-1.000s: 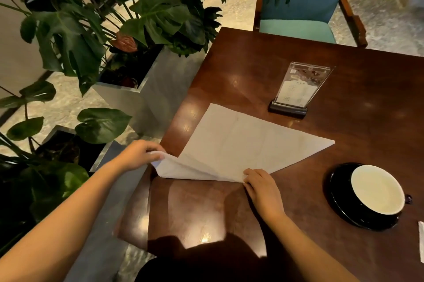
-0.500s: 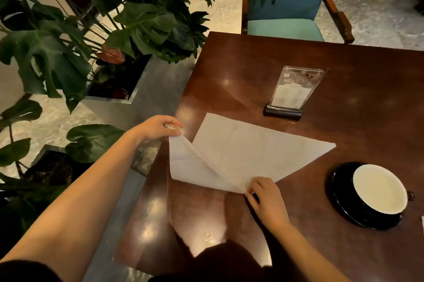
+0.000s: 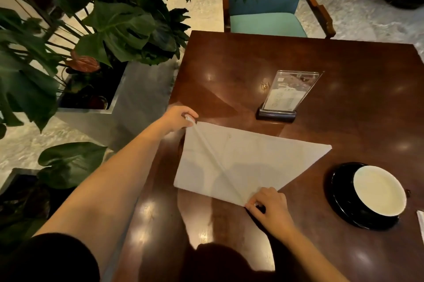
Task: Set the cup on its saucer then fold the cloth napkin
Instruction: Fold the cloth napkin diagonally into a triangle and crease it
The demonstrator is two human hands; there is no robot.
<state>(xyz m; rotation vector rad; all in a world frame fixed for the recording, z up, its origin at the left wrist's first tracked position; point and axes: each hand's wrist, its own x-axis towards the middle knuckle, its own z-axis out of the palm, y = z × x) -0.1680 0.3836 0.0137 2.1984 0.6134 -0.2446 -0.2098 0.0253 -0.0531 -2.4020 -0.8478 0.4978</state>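
A white cloth napkin lies on the dark wooden table, partly folded, with a diagonal crease running from its far left corner to its near point. My left hand pinches the far left corner, lifted slightly off the table. My right hand pinches the near point of the napkin against the tabletop. To the right a black cup with a white inside sits on its black saucer.
An acrylic menu stand on a black base stands behind the napkin. A teal chair faces the far table edge. Leafy plants in grey planters crowd the table's left side. A white scrap lies at the right edge.
My left hand has carried the napkin's left corner up and away across the cloth, turning the flap over onto the far side. My right hand stayed pinned on the near point.
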